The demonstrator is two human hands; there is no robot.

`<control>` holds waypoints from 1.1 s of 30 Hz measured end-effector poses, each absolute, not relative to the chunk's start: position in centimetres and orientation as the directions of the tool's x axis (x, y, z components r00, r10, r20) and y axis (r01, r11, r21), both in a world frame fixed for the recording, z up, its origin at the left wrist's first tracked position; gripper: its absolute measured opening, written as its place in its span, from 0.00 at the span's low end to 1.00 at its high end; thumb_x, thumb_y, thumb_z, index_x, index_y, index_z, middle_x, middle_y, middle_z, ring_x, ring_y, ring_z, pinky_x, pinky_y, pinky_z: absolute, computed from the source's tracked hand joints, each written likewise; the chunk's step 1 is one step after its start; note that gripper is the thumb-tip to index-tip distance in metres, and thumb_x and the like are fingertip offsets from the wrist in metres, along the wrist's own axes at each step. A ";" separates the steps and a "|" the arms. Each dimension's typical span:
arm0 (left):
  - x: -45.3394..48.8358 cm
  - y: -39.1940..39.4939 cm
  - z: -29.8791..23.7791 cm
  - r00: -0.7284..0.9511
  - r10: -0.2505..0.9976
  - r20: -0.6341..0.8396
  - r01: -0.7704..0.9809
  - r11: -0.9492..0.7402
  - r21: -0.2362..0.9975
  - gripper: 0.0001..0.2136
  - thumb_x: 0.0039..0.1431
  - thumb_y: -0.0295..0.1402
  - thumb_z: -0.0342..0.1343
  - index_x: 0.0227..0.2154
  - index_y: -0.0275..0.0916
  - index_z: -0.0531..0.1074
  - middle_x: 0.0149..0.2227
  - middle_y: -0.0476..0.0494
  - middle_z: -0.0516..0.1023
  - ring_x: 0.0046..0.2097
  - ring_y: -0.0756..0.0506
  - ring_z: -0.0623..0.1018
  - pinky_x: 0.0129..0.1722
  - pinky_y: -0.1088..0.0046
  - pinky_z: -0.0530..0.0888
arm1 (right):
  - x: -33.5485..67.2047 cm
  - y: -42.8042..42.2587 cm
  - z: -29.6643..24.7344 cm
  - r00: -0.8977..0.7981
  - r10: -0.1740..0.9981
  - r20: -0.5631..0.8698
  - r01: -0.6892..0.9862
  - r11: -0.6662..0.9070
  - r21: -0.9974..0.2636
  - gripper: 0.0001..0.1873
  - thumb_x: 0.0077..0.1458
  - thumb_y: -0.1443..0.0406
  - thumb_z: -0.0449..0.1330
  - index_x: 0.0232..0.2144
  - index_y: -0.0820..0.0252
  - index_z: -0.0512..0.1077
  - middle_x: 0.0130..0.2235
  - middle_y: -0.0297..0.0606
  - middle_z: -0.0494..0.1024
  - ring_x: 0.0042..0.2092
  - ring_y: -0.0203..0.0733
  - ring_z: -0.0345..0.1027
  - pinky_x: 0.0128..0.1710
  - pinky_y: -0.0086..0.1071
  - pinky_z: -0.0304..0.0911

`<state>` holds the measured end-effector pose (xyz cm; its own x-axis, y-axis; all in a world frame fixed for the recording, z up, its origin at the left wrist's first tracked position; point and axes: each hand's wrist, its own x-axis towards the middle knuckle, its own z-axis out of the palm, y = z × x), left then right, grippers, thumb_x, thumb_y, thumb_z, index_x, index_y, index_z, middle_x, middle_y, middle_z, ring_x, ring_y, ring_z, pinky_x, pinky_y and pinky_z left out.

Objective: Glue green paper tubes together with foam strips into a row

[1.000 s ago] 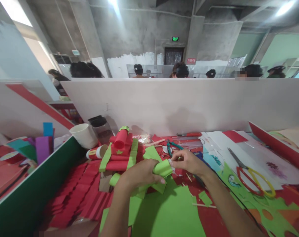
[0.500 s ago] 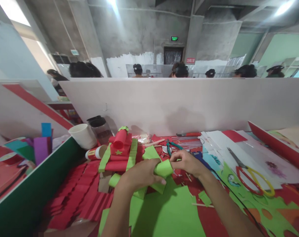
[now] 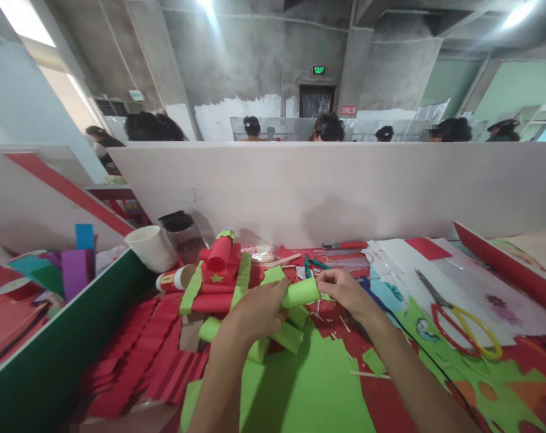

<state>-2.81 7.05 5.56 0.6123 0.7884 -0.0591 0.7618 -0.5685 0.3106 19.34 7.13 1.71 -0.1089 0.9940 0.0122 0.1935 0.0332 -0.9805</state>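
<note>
A light green paper roll (image 3: 302, 293) is held above the table between both hands. My left hand (image 3: 259, 307) is closed round its left end, with the thumb hidden. My right hand (image 3: 340, 291) pinches at the roll's right end, fingers bent together. Below lie more green paper rolls (image 3: 287, 338) and a large green paper sheet (image 3: 306, 391). Just left of the hands stands a red paper tank model (image 3: 214, 302) with green bands and a yellow star, resting on a brown cardboard piece (image 3: 192, 334).
Folded red paper strips (image 3: 140, 352) lie at left beside a green divider (image 3: 70, 337). A white cup (image 3: 151, 248) and dark-lidded jar (image 3: 183, 234) stand behind. Scissors (image 3: 457, 325) lie at right on papers. A white partition (image 3: 273, 186) closes the back; people's heads show beyond.
The held green roll has tilted, its right end higher, and more of its length shows. My left hand has shifted slightly up; my right hand has moved slightly right and up.
</note>
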 end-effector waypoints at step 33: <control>-4.4 6.9 7.0 0.488 0.838 0.245 0.527 -0.506 0.683 0.37 0.55 0.40 0.59 0.65 0.48 0.48 0.66 0.42 0.55 0.64 0.39 0.60 0.60 0.60 0.61 | 25.1 7.5 1.8 -0.008 0.998 -0.057 -0.162 -0.057 -0.985 0.17 0.39 0.56 0.70 0.29 0.61 0.76 0.25 0.36 0.74 0.26 0.36 0.66 0.26 0.29 0.62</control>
<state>-4.40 6.88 6.98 0.4876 0.8380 0.2448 0.5269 -0.5060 0.6828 25.12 7.48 1.75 -0.0080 0.9984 -0.0566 -0.1616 -0.0572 -0.9852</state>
